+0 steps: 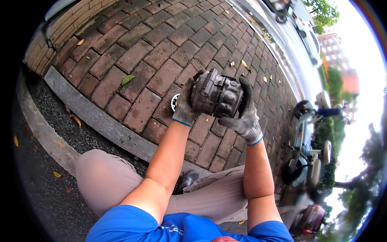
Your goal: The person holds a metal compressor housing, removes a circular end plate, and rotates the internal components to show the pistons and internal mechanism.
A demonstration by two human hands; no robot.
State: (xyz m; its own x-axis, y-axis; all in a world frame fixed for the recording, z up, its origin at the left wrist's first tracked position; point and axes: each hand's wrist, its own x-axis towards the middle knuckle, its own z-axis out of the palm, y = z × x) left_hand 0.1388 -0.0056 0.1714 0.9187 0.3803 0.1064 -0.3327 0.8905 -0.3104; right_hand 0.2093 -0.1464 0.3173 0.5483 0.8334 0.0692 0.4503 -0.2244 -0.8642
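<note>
Between my two hands is a grimy dark-metal compressor (217, 93), a squat cylinder with a seam around its middle and cast lugs. My left hand (188, 101), in a grey work glove with blackened fingers and a blue cuff edge, grips its left end. On the opposite end, my right hand (246, 111) in a matching glove wraps its fingers behind the body, the thumb low along the front. Just left of the left glove shows part of a pale ring with holes (174, 102); the glove hides the rest, and I cannot tell whether it touches the compressor.
Red brick paving (135, 92) with scattered leaves spreads beneath the compressor. A stone kerb (100, 115) runs along its near side. My bent knee (102, 177) is at lower left. A parked scooter (308, 137) stands at right; cars are on the road beyond.
</note>
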